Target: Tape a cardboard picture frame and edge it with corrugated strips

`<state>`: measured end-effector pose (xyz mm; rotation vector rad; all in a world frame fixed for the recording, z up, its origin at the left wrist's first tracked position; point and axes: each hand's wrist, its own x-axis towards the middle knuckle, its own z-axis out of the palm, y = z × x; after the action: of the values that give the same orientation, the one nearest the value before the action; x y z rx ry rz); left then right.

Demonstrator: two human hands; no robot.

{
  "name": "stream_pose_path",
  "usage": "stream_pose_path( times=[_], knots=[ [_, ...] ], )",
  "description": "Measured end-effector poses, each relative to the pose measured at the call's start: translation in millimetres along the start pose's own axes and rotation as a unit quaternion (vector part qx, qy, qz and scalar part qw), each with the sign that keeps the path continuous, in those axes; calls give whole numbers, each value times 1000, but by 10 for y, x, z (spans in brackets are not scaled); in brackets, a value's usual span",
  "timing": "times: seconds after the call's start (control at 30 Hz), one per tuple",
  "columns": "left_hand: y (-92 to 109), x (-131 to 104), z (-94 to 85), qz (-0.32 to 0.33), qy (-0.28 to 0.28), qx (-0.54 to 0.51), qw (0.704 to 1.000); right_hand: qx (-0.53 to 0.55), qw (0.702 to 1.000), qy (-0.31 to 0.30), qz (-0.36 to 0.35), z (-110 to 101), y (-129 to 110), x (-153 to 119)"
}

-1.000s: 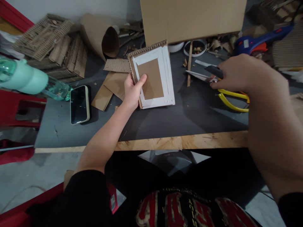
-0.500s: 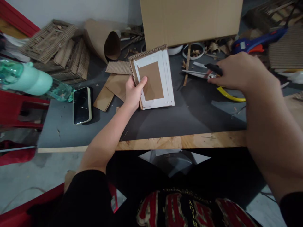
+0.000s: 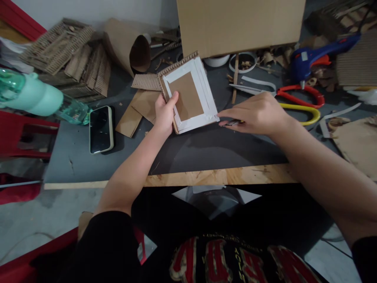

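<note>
In my left hand [image 3: 165, 114] is a square cardboard panel [image 3: 188, 96], with my thumb on its face and my fingers behind. White strips border its brown middle, and corrugated cardboard edges its top and left side. My right hand [image 3: 259, 114] is at the panel's lower right corner, a finger reaching the white border there. A utility knife [image 3: 232, 123] is in its grip, mostly hidden by the fingers. Scissors with red handles [image 3: 302, 94] lie just beyond that hand, and a yellow handle [image 3: 309, 113] shows behind the wrist.
A blue glue gun [image 3: 304, 63] lies at the back right, near a tape roll [image 3: 243, 63]. A large cardboard sheet [image 3: 241, 27] stands behind. On the left are a phone [image 3: 101, 129], a green bottle [image 3: 38, 96], stacked corrugated pieces [image 3: 85, 74] and cardboard scraps [image 3: 129, 120].
My right hand has come left and nearer from over the scissors to the panel's lower right corner, carrying the knife. The panel has tilted slightly counterclockwise in my left hand.
</note>
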<state>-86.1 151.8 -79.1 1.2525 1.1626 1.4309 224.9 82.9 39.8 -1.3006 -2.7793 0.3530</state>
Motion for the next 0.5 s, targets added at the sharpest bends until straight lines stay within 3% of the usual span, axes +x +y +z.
stream_pose_path(
  times=[0.13, 0.27, 0.33, 0.5],
  knots=[
    [38, -16, 20, -3, -9, -3, 1000, -33, 998, 38, -47, 114, 74, 3],
    [119, -60, 57, -13, 4, 2, 1000, -66, 971, 132, -187, 242, 202, 13],
    [170, -85, 76, -18, 7, 8, 1000, -48, 961, 159, -223, 257, 229, 14],
    [318, -137, 108, -48, -28, 37, 998, 75, 957, 237, -151, 135, 162, -24]
  ],
)
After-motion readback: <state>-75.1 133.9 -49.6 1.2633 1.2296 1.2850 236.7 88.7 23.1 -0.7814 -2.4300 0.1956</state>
